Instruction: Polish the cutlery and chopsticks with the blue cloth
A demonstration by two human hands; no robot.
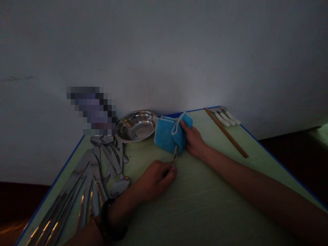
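Note:
My left hand, with a dark band at the wrist, is closed on the end of a slim metal utensil. The utensil points up and away, and its far end disappears into a folded blue cloth with pale edging, so its kind is hidden. Gripping the cloth from the right is my right hand, thumb on top and the fabric folded around the utensil. Both hands are above the middle of the pale green table. Just behind the cloth's left side stands a shiny metal bowl.
Along the left lie many metal knives and spoons, partly behind my left forearm. At the right are wooden chopsticks and several white-handled utensils. A blurred-out object leans by the wall behind the table.

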